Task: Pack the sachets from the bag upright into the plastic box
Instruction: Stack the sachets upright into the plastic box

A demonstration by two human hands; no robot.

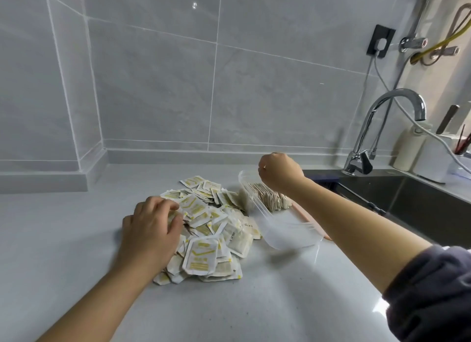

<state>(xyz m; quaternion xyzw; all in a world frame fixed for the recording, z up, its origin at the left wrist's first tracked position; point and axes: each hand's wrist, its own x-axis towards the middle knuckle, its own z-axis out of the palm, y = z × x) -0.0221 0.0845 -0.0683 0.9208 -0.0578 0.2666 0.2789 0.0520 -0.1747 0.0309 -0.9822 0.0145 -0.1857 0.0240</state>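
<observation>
Left hand (pixel 150 229) sits on the loose sachets (pixel 204 229) heaped on the tabletop (pixel 76 227), fingers bent onto them; I can't tell if one is pinched. Right hand (pixel 279 172) hovers curled over the plastic box (pixel 288 237), where a row of sachets (pixel 270 201) stands upright. I can't tell if it holds anything.

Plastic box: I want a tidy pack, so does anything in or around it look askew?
Nothing looks damaged. The packed sachets stand in a row at the far end of the plastic box; the loose sachets lie in a jumbled heap beside it.
</observation>
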